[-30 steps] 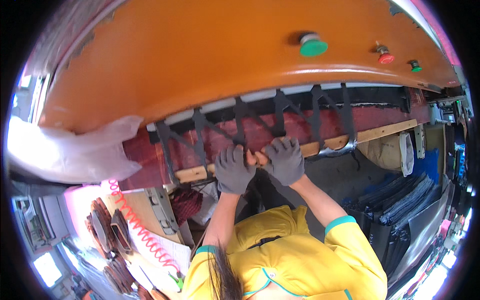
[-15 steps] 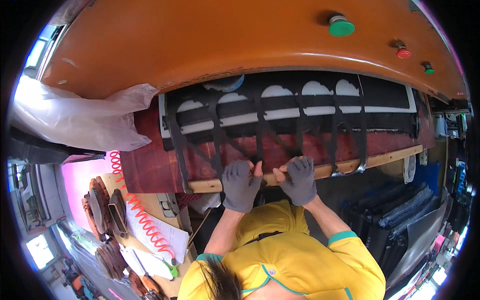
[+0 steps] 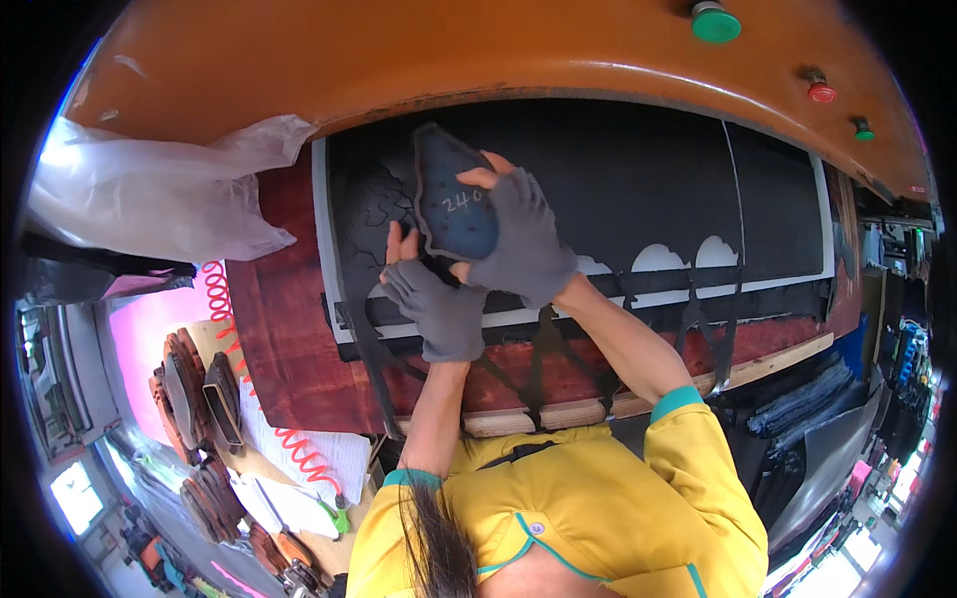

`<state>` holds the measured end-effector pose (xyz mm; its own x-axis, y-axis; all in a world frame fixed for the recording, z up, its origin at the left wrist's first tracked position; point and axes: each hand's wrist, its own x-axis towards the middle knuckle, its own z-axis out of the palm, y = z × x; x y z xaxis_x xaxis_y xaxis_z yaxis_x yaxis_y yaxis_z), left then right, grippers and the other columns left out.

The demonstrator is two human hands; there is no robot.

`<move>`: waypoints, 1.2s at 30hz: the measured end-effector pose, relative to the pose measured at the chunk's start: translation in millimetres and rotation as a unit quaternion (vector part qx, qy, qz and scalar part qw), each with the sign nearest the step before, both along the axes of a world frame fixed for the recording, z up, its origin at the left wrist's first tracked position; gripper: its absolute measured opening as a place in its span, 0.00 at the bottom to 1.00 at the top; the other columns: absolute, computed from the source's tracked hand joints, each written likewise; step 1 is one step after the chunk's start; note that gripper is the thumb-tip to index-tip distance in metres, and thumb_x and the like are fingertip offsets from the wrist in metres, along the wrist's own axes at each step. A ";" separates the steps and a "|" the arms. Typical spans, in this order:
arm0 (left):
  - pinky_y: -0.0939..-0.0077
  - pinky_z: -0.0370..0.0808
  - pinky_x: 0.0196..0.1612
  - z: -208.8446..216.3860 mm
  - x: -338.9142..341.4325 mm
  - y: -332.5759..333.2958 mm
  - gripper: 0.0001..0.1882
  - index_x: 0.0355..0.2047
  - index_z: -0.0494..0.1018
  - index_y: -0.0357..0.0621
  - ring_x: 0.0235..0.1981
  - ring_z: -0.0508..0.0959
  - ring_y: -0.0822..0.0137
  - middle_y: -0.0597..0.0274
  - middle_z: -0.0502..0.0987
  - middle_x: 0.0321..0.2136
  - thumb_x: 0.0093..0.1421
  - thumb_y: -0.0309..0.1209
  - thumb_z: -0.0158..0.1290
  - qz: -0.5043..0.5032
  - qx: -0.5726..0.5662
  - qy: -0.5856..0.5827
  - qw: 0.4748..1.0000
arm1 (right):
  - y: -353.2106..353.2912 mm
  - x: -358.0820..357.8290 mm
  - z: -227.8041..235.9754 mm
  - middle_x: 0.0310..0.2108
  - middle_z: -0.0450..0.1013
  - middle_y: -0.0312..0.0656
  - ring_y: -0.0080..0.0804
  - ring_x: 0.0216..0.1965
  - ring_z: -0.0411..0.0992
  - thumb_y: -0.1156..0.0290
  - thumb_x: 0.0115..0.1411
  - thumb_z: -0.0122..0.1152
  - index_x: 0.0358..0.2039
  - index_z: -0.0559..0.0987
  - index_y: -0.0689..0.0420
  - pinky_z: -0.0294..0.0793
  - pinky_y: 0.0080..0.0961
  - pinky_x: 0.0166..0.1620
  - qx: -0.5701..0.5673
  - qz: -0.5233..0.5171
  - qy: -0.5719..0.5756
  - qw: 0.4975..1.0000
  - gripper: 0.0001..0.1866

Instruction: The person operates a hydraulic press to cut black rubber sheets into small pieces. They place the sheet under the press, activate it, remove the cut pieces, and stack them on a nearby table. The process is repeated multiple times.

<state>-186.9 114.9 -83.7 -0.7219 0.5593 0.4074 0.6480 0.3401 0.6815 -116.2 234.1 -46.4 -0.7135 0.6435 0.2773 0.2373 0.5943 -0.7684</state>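
Observation:
My gloved right hand (image 3: 523, 234) grips a cutting die (image 3: 454, 184) by its right side. The die has a dark rim and a blue face with white markings, and it is over the left part of a black sheet (image 3: 638, 179). Just below the die's lower left edge is my gloved left hand (image 3: 434, 304), its bare fingertips stretched out near the sheet; whether they touch the die is hard to see. Thin black cut strips (image 3: 543, 364) from the sheet hang across the front of a reddish wooden board (image 3: 289, 339). White semicircular gaps show along the sheet's front edge.
An orange machine beam (image 3: 399, 50) spans the far side, with a green button (image 3: 715, 22) and a red button (image 3: 819, 90). Clear plastic (image 3: 169, 189) drapes at left. A coiled red hose (image 3: 299, 453) and several brown dies (image 3: 179, 389) are lower left; folded black material (image 3: 812, 399) lies at right.
Both hands have moved up from the board's front edge onto the sheet. The right hand has taken hold of the die. The sheet's cut strips have shifted, and my body is closer to the board.

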 end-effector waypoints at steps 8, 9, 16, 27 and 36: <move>0.53 0.55 0.59 5.4 9.3 -29.5 0.10 0.27 0.76 0.51 0.55 0.69 0.51 0.61 0.73 0.51 0.47 0.34 0.67 -0.047 -0.003 0.045 0.998 | 13.0 55.4 16.2 0.52 0.67 0.44 0.35 0.56 0.67 0.73 0.29 0.78 0.56 0.67 0.61 0.68 0.31 0.57 -0.479 0.003 0.248 0.842 0.48; 0.53 0.56 0.58 5.8 9.7 -31.9 0.10 0.26 0.76 0.51 0.54 0.69 0.52 0.62 0.74 0.49 0.47 0.34 0.67 -0.056 0.011 0.031 0.998 | 14.2 63.3 17.9 0.51 0.67 0.44 0.34 0.55 0.68 0.75 0.29 0.78 0.55 0.67 0.61 0.69 0.31 0.56 -0.505 -0.015 0.279 0.816 0.48; 0.52 0.58 0.56 7.8 18.2 -35.0 0.11 0.29 0.76 0.49 0.51 0.69 0.52 0.58 0.72 0.44 0.49 0.36 0.66 -0.041 0.028 -0.041 0.998 | 20.2 100.5 12.7 0.64 0.56 0.54 0.48 0.61 0.63 0.67 0.33 0.79 0.62 0.62 0.55 0.66 0.37 0.60 0.074 -0.050 -0.032 0.996 0.53; 0.49 0.61 0.55 -2.9 44.9 -13.7 0.20 0.44 0.71 0.41 0.54 0.67 0.46 0.50 0.68 0.48 0.53 0.35 0.56 -0.073 -0.036 0.168 0.982 | 2.7 119.8 -19.4 0.59 0.66 0.56 0.52 0.55 0.69 0.67 0.42 0.78 0.58 0.67 0.58 0.69 0.40 0.56 0.139 -0.132 -0.001 0.981 0.42; 0.48 0.62 0.55 -4.5 9.6 45.4 0.19 0.44 0.69 0.40 0.53 0.67 0.45 0.47 0.69 0.48 0.53 0.33 0.56 -0.062 -0.044 0.196 0.978 | 61.1 73.3 -24.6 0.55 0.68 0.54 0.53 0.53 0.69 0.61 0.40 0.79 0.59 0.66 0.59 0.67 0.41 0.55 0.203 -0.156 0.010 0.967 0.47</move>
